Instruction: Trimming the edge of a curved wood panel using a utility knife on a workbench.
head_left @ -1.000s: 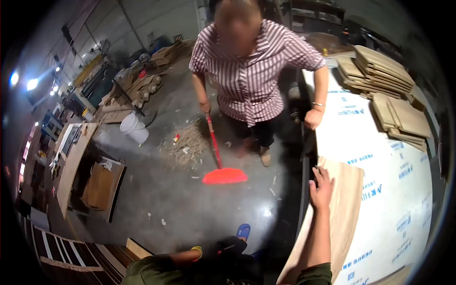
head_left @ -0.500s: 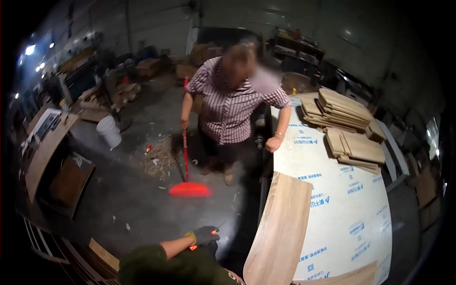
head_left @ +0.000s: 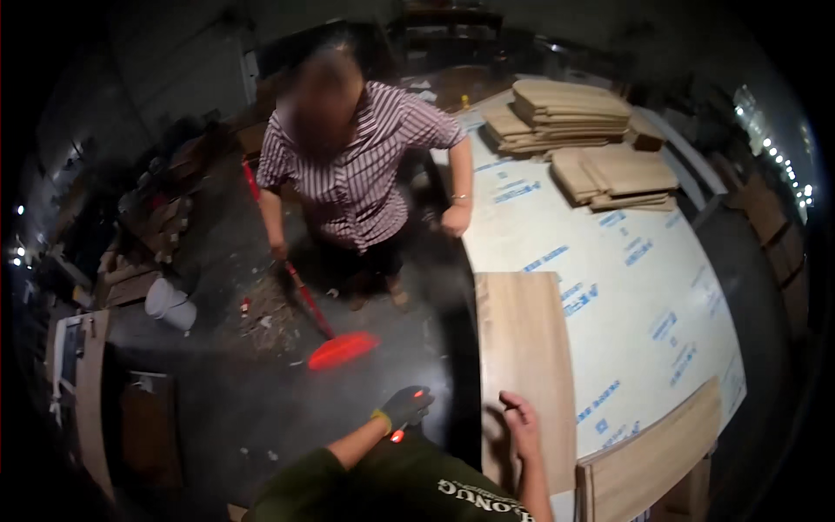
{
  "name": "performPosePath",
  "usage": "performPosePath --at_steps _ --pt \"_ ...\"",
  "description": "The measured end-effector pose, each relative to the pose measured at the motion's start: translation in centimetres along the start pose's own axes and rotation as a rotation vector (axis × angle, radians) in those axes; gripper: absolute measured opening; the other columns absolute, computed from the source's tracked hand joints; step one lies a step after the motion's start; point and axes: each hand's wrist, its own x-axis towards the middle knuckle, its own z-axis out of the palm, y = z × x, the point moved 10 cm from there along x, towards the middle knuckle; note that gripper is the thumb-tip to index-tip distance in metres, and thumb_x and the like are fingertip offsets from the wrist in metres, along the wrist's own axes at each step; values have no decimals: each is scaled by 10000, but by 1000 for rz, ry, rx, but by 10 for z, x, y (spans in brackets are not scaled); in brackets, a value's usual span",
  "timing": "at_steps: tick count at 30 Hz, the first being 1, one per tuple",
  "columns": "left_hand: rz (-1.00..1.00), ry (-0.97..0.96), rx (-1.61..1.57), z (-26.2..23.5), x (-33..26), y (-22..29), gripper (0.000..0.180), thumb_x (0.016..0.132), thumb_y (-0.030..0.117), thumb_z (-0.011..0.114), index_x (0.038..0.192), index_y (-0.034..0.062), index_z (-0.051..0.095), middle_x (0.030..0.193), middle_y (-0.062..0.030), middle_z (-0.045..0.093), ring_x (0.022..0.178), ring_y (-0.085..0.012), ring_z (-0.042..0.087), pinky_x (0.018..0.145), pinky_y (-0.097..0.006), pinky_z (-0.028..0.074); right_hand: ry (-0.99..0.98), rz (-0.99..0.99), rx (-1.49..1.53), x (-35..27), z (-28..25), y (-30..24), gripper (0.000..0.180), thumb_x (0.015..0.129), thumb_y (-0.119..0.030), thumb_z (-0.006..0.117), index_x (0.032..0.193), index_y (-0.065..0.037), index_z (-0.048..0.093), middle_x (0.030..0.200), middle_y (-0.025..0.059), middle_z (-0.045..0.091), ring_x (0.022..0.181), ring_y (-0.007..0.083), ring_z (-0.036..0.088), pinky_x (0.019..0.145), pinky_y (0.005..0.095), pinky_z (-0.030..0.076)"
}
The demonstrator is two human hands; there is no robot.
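Note:
My left hand (head_left: 405, 405), in a dark grey glove with a yellowish cuff, is over the floor to the left of the table. Its fingers look curled round something with bright orange parts, too small and blurred to name. My right hand (head_left: 523, 426) is bare and open, with its fingers slightly bent and apart. It is above a long light-brown wooden board (head_left: 526, 335) on the table's left side, casting a shadow there. Whether it touches the board I cannot tell.
Across from me a person in a striped shirt (head_left: 352, 187) holds a red broom (head_left: 344, 350) and rests a fist on the white printed table sheet (head_left: 522, 235). Stacked boards (head_left: 570, 109) are at its far end, another board (head_left: 652, 457) near right. A white bucket (head_left: 170, 304) stands left.
My view has swung to the right. My right hand has come into view over the long board. The broom has tilted, its handle leaning left; my left hand remains beside the table.

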Motion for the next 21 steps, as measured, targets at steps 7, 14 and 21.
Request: performPosePath --at_steps 7,14,21 --pt "-113 -80 159 -7 38 -37 393 857 344 649 1138 74 599 921 -118 640 769 -202 619 622 -314 481 -366 -568 963 -41 98 -287 312 941 -366 524 1087 -92 553 1158 121 520 1194 319 480 993 508 416" --pt "-99 170 868 -89 30 -119 562 765 411 667 1164 19 608 1133 -241 622 1052 -398 593 899 -432 465 -765 -763 1150 -65 76 -362 278 943 -345 538 787 -122 596 705 -36 566 564 96 535 704 323 532" --pt "-201 215 892 -93 1 -141 548 771 418 655 1138 13 617 1137 -254 615 1071 -413 584 893 -445 471 -778 -650 1076 -86 60 -362 364 941 -380 545 692 -116 566 640 -22 506 526 82 485 463 257 473"
